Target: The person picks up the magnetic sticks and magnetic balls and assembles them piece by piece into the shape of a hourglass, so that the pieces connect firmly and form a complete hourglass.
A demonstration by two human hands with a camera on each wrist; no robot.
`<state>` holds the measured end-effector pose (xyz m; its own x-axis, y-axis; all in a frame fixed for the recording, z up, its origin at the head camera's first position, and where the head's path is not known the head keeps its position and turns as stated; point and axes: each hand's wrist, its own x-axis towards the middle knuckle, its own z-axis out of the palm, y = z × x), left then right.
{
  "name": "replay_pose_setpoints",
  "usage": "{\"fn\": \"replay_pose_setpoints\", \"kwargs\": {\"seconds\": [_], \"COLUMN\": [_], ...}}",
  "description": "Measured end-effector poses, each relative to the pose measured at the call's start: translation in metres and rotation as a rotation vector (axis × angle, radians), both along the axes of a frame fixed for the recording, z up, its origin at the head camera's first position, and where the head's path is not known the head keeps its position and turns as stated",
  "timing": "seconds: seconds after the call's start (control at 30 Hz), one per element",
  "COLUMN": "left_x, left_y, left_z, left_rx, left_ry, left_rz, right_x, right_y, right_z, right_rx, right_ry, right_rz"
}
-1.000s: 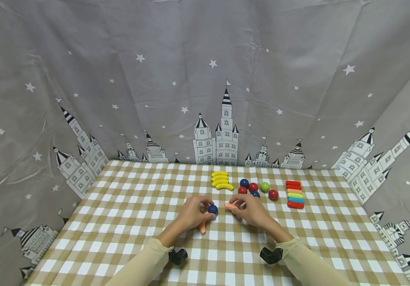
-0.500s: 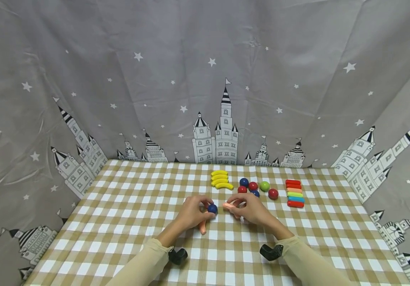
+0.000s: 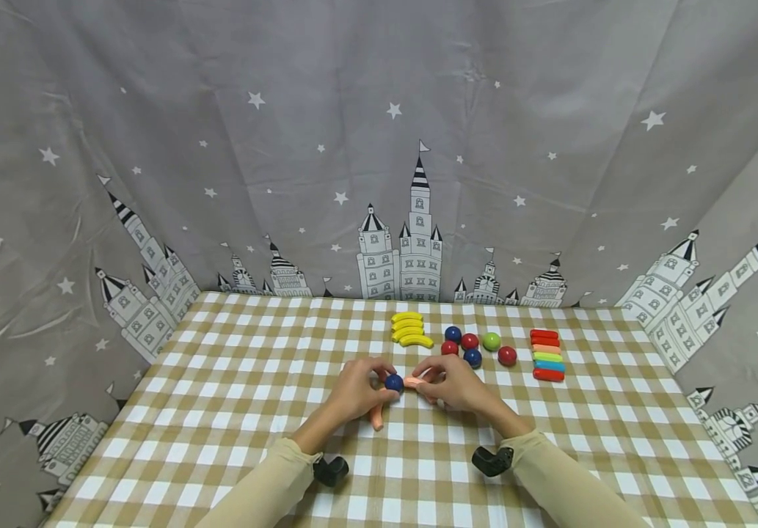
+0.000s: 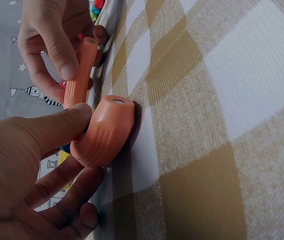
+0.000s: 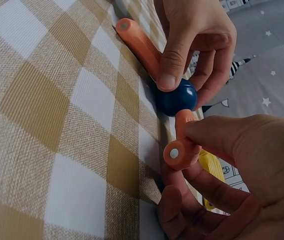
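Observation:
My left hand pinches a dark blue ball between thumb and fingers, low over the checked cloth. A curved orange piece with a silvery disc in its end runs from the ball toward me, close by the cloth. My right hand pinches another orange piece, also with a silvery disc in its end. Its far end meets the ball's right side in the head view. The right wrist view puts that end against the ball; fingers partly cover both orange pieces.
Several yellow curved pieces lie in a row behind the hands. Right of them sit loose balls, among them a blue one, a red one and a green one. Coloured sticks lie stacked farther right. A grey curtain closes the back.
My right hand has moved left, bringing its orange piece from a gap away up to the blue ball. My left hand has stayed nearly in place with the ball.

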<state>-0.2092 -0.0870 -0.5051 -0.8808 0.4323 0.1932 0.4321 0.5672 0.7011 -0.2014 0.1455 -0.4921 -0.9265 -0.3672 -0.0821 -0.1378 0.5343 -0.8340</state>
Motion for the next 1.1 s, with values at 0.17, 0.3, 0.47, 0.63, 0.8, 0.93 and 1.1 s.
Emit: {"fn": "replay_pose_setpoints", "kwargs": {"seconds": [0.17, 0.3, 0.47, 0.63, 0.8, 0.93, 1.1], "left_x": [-0.0004, -0.0003, 0.0000, 0.0002, 0.0002, -0.0005, -0.0004], "left_y": [0.0007, 0.0011, 0.0013, 0.0016, 0.0017, 0.0018, 0.0017], "left_z": [-0.0002, 0.0000, 0.0002, 0.0007, 0.0006, -0.0002, -0.0006], "left_rx": [-0.008, -0.009, -0.007, 0.002, -0.001, -0.006, -0.008], "left_ry": [0.003, 0.002, 0.000, 0.000, 0.004, 0.005, 0.011], "left_rz": [0.004, 0.008, 0.009, 0.003, 0.003, 0.005, -0.004], "right_x": [0.0016, 0.0023, 0.0025, 0.0030, 0.0036, 0.0037, 0.0049], "right_y": [0.0009, 0.0023, 0.0034, 0.0039, 0.0052, 0.0052, 0.0030], "right_z": [0.0009, 0.0003, -0.0009, -0.0008, -0.0010, -0.0020, -0.0046], "right_rx": [0.001, 0.006, 0.012, 0.001, -0.011, -0.014, -0.024], "right_ry": [0.001, 0.000, 0.002, -0.005, -0.007, 0.007, 0.039], "right_rz": [-0.003, -0.009, -0.010, -0.008, 0.003, 0.005, 0.000]}}
